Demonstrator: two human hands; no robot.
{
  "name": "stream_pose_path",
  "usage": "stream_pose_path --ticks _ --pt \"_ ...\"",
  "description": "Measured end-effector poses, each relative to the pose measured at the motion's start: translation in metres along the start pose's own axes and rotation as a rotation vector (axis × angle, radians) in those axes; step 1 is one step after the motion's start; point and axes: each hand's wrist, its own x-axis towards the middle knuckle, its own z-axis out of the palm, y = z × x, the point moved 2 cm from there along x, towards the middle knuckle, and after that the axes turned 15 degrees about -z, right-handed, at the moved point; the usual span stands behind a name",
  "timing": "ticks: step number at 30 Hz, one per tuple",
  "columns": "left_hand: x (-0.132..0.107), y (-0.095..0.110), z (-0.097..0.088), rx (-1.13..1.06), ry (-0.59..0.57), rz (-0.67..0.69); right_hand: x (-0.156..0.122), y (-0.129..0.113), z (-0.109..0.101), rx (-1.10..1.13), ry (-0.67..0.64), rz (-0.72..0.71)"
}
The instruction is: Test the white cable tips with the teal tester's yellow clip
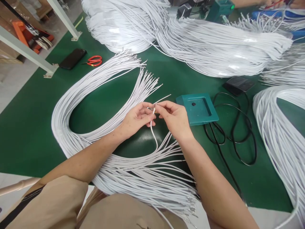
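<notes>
Between my fingertips is the end of one white wire (153, 135), which curves down and back into a large bundle of white wires (133, 163). My left hand (140, 116) pinches this wire from the left. Close against it, my right hand (173, 117) has thumb and index finger pressed together at the wire's tip; a small detail there is too tiny to make out. The bundle loops around to the left, and its other ends (149, 81) fan out beyond my hands. Just right of my right hand lies a teal plastic device (199, 109) with a recessed top.
Red-handled scissors (94, 60) and a black phone (72, 58) lie at the far left by a metal post (64, 19). More wire bundles (221, 44) fill the back and right side (269, 127). A black cable (234, 140) coils at right. Another person's arm (247, 3) shows at the top.
</notes>
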Motion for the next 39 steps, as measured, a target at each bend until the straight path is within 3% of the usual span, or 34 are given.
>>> stream_pose_path --ticks 4,8,11,14,23,39 --pt "-0.001 0.002 0.0 -0.05 -0.078 0.009 -0.003 0.002 0.003 -0.504 -0.062 -0.32" --pt "0.0 0.002 -0.003 -0.115 -0.085 -0.106 -0.004 0.0 0.004 -0.907 -0.26 -0.57" --pt "0.002 0.002 -0.008 -0.076 0.015 -0.167 -0.001 -0.001 -0.003 -1.077 -0.353 -0.626" --pt "0.005 0.002 -0.012 0.053 0.139 -0.147 0.002 0.002 -0.014 -1.181 -0.388 -0.584" --pt "0.01 -0.005 -0.013 0.213 0.215 -0.112 0.005 0.006 -0.015 -1.216 -0.507 -0.518" --pt "0.02 -0.015 -0.018 0.384 0.292 -0.055 0.009 0.01 -0.016 -1.113 -0.474 -0.555"
